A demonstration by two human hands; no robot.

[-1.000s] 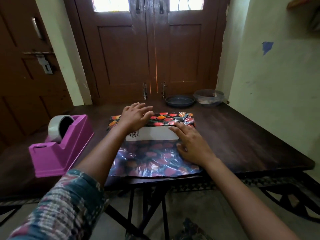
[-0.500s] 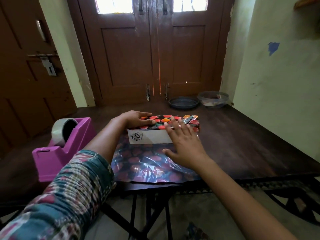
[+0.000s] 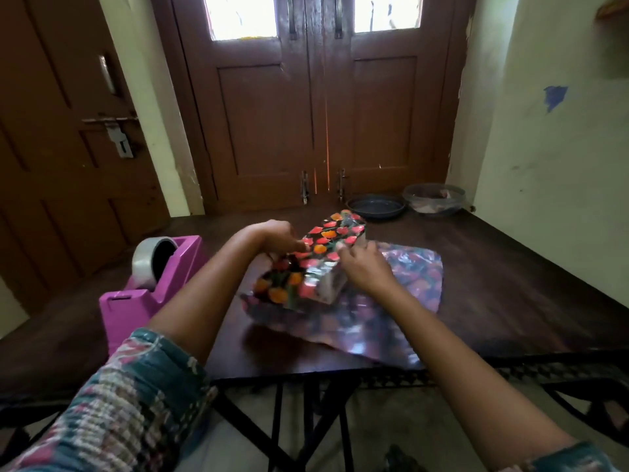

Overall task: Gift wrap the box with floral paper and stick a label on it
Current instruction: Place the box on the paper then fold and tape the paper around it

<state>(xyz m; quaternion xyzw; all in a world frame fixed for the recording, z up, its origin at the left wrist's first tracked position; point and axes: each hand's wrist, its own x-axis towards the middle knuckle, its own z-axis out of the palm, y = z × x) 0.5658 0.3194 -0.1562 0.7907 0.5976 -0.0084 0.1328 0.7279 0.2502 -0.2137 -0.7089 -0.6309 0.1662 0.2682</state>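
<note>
Box (image 3: 331, 289) tilts up, half covered in floral paper (image 3: 408, 294). My left hand (image 3: 277, 237) pinches the paper; my right hand (image 3: 365, 271) grips the box.

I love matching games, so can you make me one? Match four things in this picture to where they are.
Things:
1. pink plastic tape dispenser
2. dark round dish
3. box half covered in floral paper
4. blue paint patch

Places:
A. held by the left hand and right hand
B. on the pale wall
C. left part of the dark wooden table
D. far table edge, by the brown door

Pairs: 1-C, 2-D, 3-A, 4-B
</note>
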